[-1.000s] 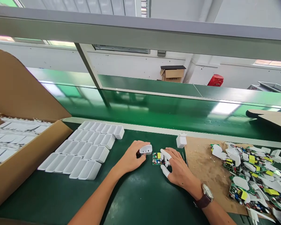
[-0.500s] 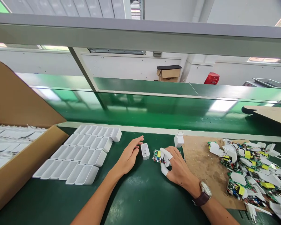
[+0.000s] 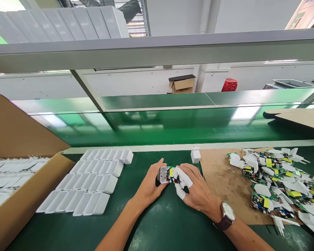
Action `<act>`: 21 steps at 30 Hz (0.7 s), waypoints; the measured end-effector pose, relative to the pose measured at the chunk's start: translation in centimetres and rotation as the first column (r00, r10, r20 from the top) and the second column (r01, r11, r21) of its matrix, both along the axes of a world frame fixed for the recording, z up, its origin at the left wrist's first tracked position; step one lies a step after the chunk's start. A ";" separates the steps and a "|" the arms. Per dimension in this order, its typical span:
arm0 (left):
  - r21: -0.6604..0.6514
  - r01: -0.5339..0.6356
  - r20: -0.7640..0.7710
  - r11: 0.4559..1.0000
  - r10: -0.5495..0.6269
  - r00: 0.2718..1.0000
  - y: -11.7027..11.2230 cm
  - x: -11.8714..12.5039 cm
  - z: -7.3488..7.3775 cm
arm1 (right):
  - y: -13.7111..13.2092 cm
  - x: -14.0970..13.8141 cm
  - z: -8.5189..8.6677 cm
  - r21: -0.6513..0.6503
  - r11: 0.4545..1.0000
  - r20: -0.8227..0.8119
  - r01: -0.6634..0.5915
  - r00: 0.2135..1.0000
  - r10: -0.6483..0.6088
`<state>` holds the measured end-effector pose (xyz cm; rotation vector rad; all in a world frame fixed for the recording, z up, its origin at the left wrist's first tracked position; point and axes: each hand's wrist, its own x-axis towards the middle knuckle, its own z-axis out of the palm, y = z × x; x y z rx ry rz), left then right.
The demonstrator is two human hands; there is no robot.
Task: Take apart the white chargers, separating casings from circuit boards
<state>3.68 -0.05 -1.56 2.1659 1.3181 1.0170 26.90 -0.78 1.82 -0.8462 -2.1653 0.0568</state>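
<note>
My left hand (image 3: 152,179) is closed around a white plastic charger housing (image 3: 163,175), tipped so its face with the slots shows. Against its right side sits a small green circuit board (image 3: 171,172) with a yellow transformer, pinched in my right hand (image 3: 192,183). White finger covers are on the thumb and fingers of that hand. Whether the board's edge is inside the housing I cannot tell. Just beyond my right hand stands another white charger piece (image 3: 195,155).
Rows of white open housings (image 3: 94,181) lie on the left of the green table (image 3: 157,226). A cardboard box (image 3: 42,177) of white parts stands at far left. On the right, a brown board (image 3: 217,181) carries a heap of circuit boards (image 3: 285,181).
My left hand has taken hold of the housing that stood on the table. My right hand has brought the circuit board left, up against it. The view has tilted slightly.
</note>
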 end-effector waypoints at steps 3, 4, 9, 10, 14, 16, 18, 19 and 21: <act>0.065 0.036 -0.047 0.997 -0.033 0.998 -0.1 0.0 0.2 | -0.2 -0.2 0.5 0.020 1.000 0.027 -0.018 0.999 0.017; 0.080 0.044 -0.055 0.996 -0.040 0.998 -0.1 0.0 0.2 | -0.2 -0.3 0.6 0.026 1.000 0.034 -0.017 0.999 0.016; 0.082 0.050 -0.088 0.995 -0.043 0.995 0.0 0.0 0.1 | -0.2 -0.4 0.9 0.008 1.000 0.056 0.005 0.998 -0.006; 0.081 0.054 -0.092 0.995 -0.046 0.995 0.0 0.0 0.1 | -0.2 -0.4 0.8 0.002 1.000 0.061 0.006 0.998 -0.006; 0.084 0.065 -0.098 0.994 -0.057 0.994 0.0 0.0 -0.1 | -0.2 -0.4 0.6 -0.005 1.000 0.091 0.012 0.996 -0.012; 0.086 0.067 -0.104 0.994 -0.058 0.993 0.0 0.0 -0.2 | -0.2 -0.4 0.6 -0.008 1.000 0.095 0.015 0.995 -0.014; 0.082 0.062 -0.108 0.995 -0.053 0.993 0.0 0.0 -0.4 | -0.2 -0.4 0.6 -0.018 1.000 0.096 0.015 0.995 -0.013; 0.080 0.060 -0.111 0.995 -0.051 0.993 0.0 0.0 -0.5 | -0.2 -0.4 0.7 -0.025 1.000 0.098 0.013 0.995 -0.011; 0.072 0.056 -0.117 0.996 -0.048 0.992 0.0 0.0 -0.7 | -0.2 -0.3 0.8 -0.035 0.999 0.102 0.009 0.995 -0.006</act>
